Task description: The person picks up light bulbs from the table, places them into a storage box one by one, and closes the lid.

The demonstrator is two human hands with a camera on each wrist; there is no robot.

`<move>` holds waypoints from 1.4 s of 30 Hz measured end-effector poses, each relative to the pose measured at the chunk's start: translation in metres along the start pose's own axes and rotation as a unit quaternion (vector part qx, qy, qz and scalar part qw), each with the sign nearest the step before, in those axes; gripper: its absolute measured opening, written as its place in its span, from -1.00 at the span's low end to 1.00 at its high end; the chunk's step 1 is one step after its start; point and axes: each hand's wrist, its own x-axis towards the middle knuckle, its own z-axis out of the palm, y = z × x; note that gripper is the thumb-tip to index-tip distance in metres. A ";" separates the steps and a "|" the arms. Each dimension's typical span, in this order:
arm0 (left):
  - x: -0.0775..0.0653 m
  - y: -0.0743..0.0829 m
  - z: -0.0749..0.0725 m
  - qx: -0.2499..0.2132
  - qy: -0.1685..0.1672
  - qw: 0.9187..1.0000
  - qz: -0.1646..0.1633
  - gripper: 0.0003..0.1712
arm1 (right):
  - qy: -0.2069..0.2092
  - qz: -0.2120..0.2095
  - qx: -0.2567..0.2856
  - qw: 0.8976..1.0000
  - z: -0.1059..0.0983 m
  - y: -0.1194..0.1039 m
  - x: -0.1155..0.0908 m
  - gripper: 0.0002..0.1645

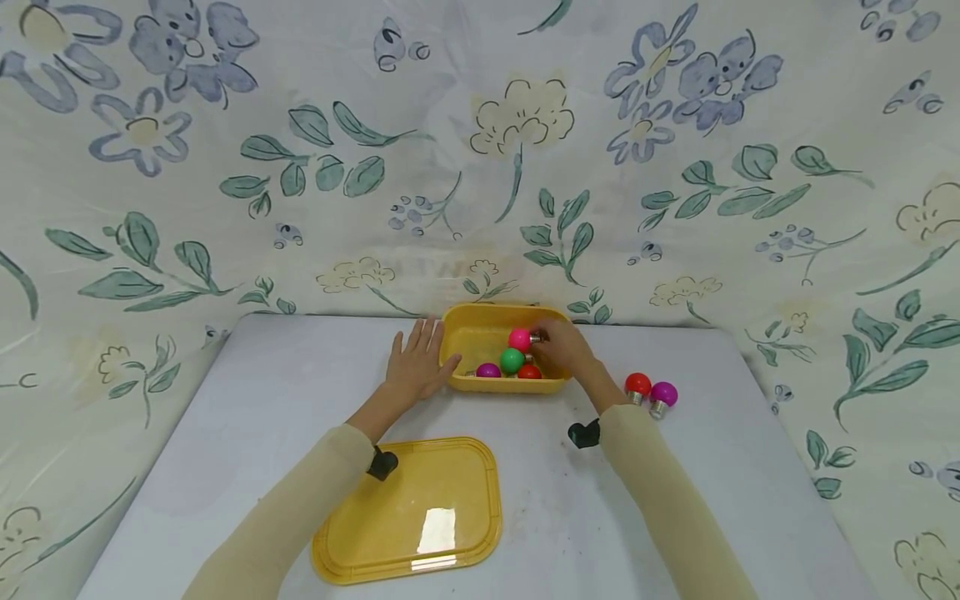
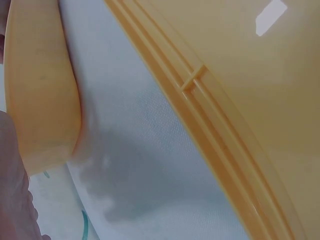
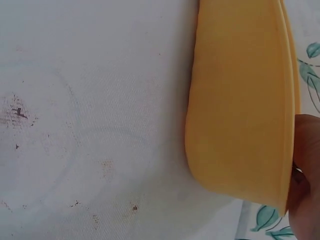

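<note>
my right hand (image 1: pixel 566 345) pinches the pink bulb (image 1: pixel 519 339) by its metal base (image 1: pixel 535 338), perhaps for easier grip; my spread left hand (image 1: pixel 416 367) seemingly steadies the yellow tub (image 1: pixel 517 386) beside it

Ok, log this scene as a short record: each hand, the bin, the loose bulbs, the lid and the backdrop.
Left hand: fingers straight, at the left end of the yellow bin
Right hand: pinches the pink bulb by its base
Visible in bin: green bulb, red bulb, purple bulb
Loose bulbs: second red bulb, second purple bulb, on the white table
Yellow lid: flat on the table, partly covered by the left sleeve
Backdrop: floral cloth
</note>
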 end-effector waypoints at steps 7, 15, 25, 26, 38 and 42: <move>0.001 -0.001 0.000 -0.002 0.006 1.000 0.002 -0.11 | -0.005 0.007 -0.018 1.000 0.001 -0.001 0.000 -0.66; 0.000 0.000 -0.001 -0.008 0.001 1.000 0.001 -0.11 | -0.008 0.006 -0.026 1.000 0.000 -0.002 0.000 -0.65; 0.001 0.000 -0.001 -0.007 0.002 1.000 0.001 -0.11 | -0.002 -0.001 -0.032 1.000 0.000 -0.001 0.001 -0.61; 0.001 0.000 -0.001 -0.007 0.003 1.000 0.001 -0.11 | 0.000 -0.003 -0.030 1.000 0.000 -0.001 0.001 -0.61; -0.001 0.001 -0.002 0.002 0.000 1.000 0.001 -0.11 | 0.022 -0.003 0.053 0.998 -0.005 -0.001 -0.010 -0.59; -0.001 0.002 -0.003 0.003 -0.003 1.000 -0.001 -0.11 | 0.035 -0.012 0.084 0.996 -0.008 0.003 -0.013 -0.58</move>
